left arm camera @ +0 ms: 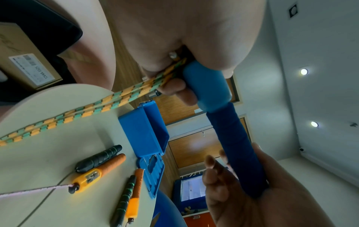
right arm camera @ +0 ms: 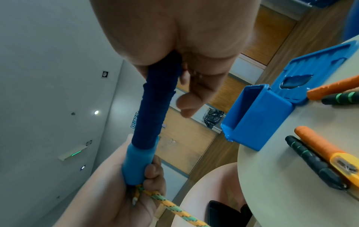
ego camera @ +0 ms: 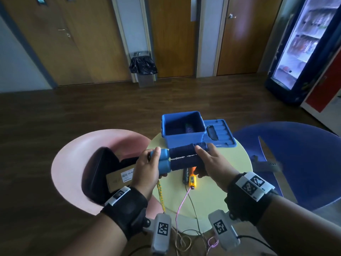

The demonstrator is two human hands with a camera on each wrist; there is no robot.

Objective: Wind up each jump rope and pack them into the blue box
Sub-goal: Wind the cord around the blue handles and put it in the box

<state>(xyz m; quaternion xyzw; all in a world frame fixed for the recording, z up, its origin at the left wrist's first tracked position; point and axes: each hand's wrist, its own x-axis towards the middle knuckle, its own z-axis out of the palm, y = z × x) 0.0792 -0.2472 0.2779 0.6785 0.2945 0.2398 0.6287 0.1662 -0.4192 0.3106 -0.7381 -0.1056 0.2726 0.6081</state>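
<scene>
Nearest the person, thin cords (ego camera: 186, 228) and a pink cord (ego camera: 181, 202) trail off the near edge of the round pale surface (ego camera: 234, 159). A braided yellow-and-green rope (ego camera: 160, 193) hangs from the left hand (ego camera: 147, 169) down past that edge.

Above the middle of the surface both hands hold a pair of blue jump-rope handles (ego camera: 181, 157) side by side, lying crosswise. The left hand has its fingers curled round the light-blue ends and pinches the braided rope against them, as the left wrist view shows. The right hand (ego camera: 212, 165) is wrapped round the dark-blue grip ends, thumb on top.

Under the handles, on the surface, lie an orange handle with a yellow counter end (ego camera: 192, 177) and a black handle (ego camera: 185, 175) just beside it; the wrist views show a second orange and black pair (left arm camera: 129, 193) nearby.

At the far edge stands the blue box (ego camera: 182, 140), open, with something purple (ego camera: 189, 128) inside. Its lid (ego camera: 222, 133) lies flat, touching its right side.

A pink chair (ego camera: 73, 154) with a cardboard box (ego camera: 120, 179) stands left; a blue chair (ego camera: 295, 145) stands right.
</scene>
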